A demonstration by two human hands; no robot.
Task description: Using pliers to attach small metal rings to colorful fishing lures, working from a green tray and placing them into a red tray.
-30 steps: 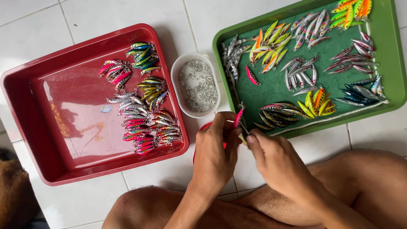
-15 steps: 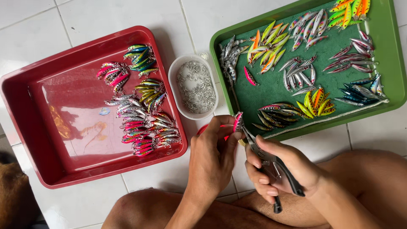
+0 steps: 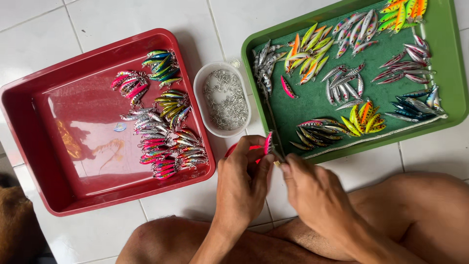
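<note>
My left hand [image 3: 242, 183] pinches a small pink fishing lure [image 3: 267, 143] upright between its fingertips, just below the white bowl. My right hand [image 3: 312, 195] is closed around a thin dark tool [image 3: 277, 152] whose tip meets the lure's lower end; most of the tool is hidden in the fist. Both hands work over the white tiled floor between the two trays, above my bare knees.
A red tray [image 3: 34, 146] on the left holds groups of coloured lures [image 3: 163, 142]. A green tray [image 3: 452, 63] on the right holds several sorted piles of lures [image 3: 364, 115]. A white bowl [image 3: 199, 98] of small metal hooks stands between them.
My right hand has turned over and closed, hiding the dark-handled tool that showed half a second ago. The left hand keeps the pink lure in almost the same spot.
</note>
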